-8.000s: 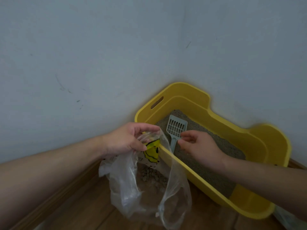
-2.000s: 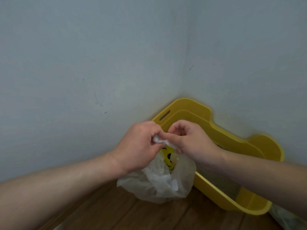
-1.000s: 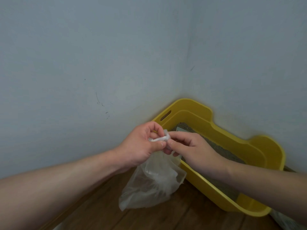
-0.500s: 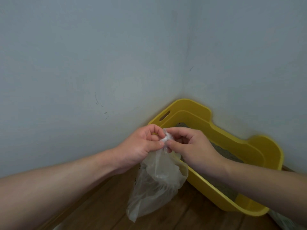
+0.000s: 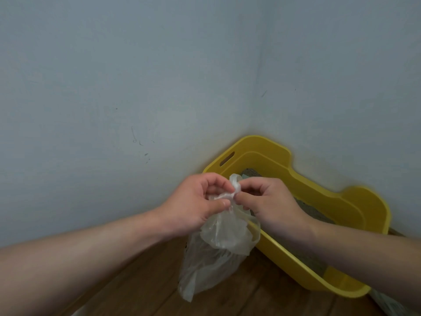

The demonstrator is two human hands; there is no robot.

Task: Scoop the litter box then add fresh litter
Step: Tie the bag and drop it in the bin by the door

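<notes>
Pale blue walls (image 5: 136,87) meet in a corner, w/ a brown wood floor (image 5: 136,290) below. Tucked in that corner sits the yellow litter box (image 5: 355,201), w/ gray litter (image 5: 316,214) inside.

Both hands are up in front of the box's near-left end. L hand (image 5: 193,206) & R hand (image 5: 271,201) each have a tight grip on the twisted top of a clear plastic bag (image 5: 218,252). Thumb & fingers pinch the thin neck (image 5: 235,190), and the 2 grips almost touch. A small loop of plastic pokes up btw them, so I think a knot is being tied.

The bag hangs straight down from the grips, long way up-and-down. Its bottom is just above or on the floor, can't tell which. It sits just left of the box's near wall, partly in front of it. Dark clumps seem to be inside, but it's too foggy to be sure.

My guess: scooping is done, the bag is being shut, fresh litter not added yet. The next move turns on the neck. It runs side to side btw the 2 grips, so each hand needs to pull out to its own side to snug the knot. Both hands are equally near. Pull too hard & the thin plastic may rip.

At the bottom-right edge there's a pale thing (image 5: 391,304); can't tell what it is.
</notes>
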